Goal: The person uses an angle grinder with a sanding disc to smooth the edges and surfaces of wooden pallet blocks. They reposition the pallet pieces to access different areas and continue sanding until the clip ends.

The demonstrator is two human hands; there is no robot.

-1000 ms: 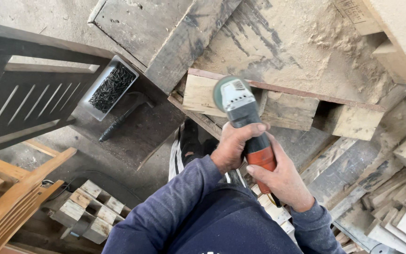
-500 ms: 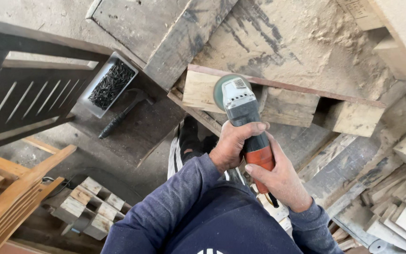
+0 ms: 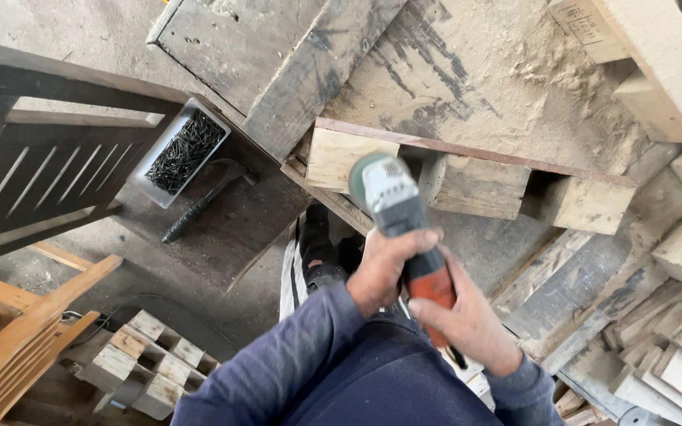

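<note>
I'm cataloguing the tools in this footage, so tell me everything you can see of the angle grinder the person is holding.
The angle grinder has a grey-green head with a round guard and a red-orange rear body, dusty all over. Both hands grip it: the left hand wraps the middle, the right hand holds the rear handle. It points away from the person, its head at the edge of a pale wooden block under a reddish board. Whether the disc is spinning cannot be told.
</note>
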